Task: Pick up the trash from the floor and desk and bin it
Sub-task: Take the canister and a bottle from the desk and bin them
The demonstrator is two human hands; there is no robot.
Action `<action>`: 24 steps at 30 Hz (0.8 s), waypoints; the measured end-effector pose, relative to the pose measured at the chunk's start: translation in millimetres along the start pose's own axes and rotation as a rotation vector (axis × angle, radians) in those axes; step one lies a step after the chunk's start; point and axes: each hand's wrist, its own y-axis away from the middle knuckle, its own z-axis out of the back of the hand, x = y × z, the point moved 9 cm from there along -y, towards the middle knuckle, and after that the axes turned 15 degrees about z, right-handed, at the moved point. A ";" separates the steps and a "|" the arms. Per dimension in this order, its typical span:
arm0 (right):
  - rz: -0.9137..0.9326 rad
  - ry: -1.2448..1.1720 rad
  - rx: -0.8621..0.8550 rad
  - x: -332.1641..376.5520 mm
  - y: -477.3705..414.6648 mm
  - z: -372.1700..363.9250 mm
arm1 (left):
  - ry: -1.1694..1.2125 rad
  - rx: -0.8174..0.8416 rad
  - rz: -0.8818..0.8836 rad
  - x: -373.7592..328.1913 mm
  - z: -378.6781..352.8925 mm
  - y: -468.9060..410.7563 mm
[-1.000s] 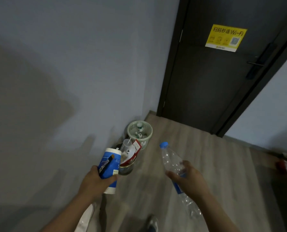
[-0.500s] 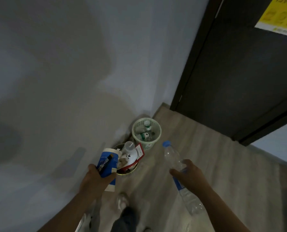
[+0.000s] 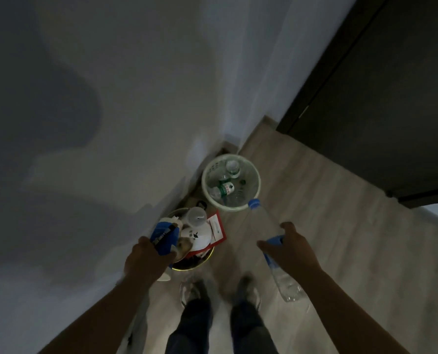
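Observation:
My left hand (image 3: 146, 259) grips a blue and white cup (image 3: 164, 235) just above a round bin (image 3: 200, 261) stuffed with a white cup, a white bag and a red and white card. My right hand (image 3: 290, 247) holds a clear plastic bottle (image 3: 271, 249) with a blue cap and blue label, cap pointing toward a pale green mesh basket (image 3: 257, 182). That basket stands against the wall and has several plastic bottles lying in it.
A grey wall (image 3: 110, 123) runs along the left, right behind both bins. A dark door (image 3: 391, 98) closes the far right. My two feet (image 3: 220, 290) stand on the wooden floor (image 3: 340, 238) just short of the bins.
I have stepped closer and the view has tipped down, so both bins sit nearer and lower. Both hands have carried the cup and the bottle toward the bins.

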 end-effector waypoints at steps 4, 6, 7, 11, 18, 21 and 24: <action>-0.025 0.033 0.060 -18.0 -87.6 -18.3 | -0.106 0.018 0.086 -17.0 -45.5 -56.2; -0.013 0.061 0.085 -27.0 -132.4 -30.2 | -0.126 0.019 0.140 -20.4 -67.7 -85.0; -0.008 0.079 0.093 -32.3 -153.6 -35.0 | -0.139 0.023 0.162 -23.4 -78.8 -98.6; -0.001 0.174 0.118 -53.5 -236.1 -55.3 | -0.180 0.010 0.231 -33.0 -118.2 -150.5; -0.031 0.253 0.152 -87.9 -354.6 -97.8 | -0.206 -0.018 0.306 -43.8 -177.7 -219.0; -0.058 0.239 0.150 -99.2 -387.5 -113.9 | -0.199 -0.044 0.330 -38.7 -198.7 -246.5; -0.095 0.165 0.080 -112.3 -407.3 -121.1 | -0.202 -0.083 0.294 -42.6 -208.5 -264.7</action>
